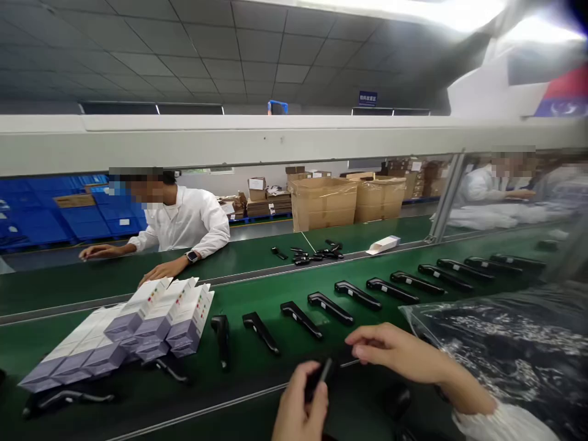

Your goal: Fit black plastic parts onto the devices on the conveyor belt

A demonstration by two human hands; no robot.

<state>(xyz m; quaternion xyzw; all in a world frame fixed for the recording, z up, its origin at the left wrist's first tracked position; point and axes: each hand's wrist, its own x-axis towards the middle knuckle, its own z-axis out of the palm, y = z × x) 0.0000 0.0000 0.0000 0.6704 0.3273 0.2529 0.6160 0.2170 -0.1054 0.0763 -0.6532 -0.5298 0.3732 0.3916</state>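
Note:
Low in the head view, my left hand (301, 407) is closed on a small black part (320, 376). To its right, my right hand (390, 352) is raised over the belt edge with fingers apart and nothing visible in them. Beyond both hands a row of black handle-shaped devices (301, 320) lies spaced out on the green belt (257, 294). One upright-lying device (221, 340) sits at the row's left end. A blurred dark object (397, 401) is below my right hand.
White and purple boxes (151, 318) stand stacked at left, with black devices near them. A clear plastic bag (500, 349) covers the right side. Across the belt, a person in white (193, 220) leans on the far table beside small black parts (316, 253) and a white box (383, 245).

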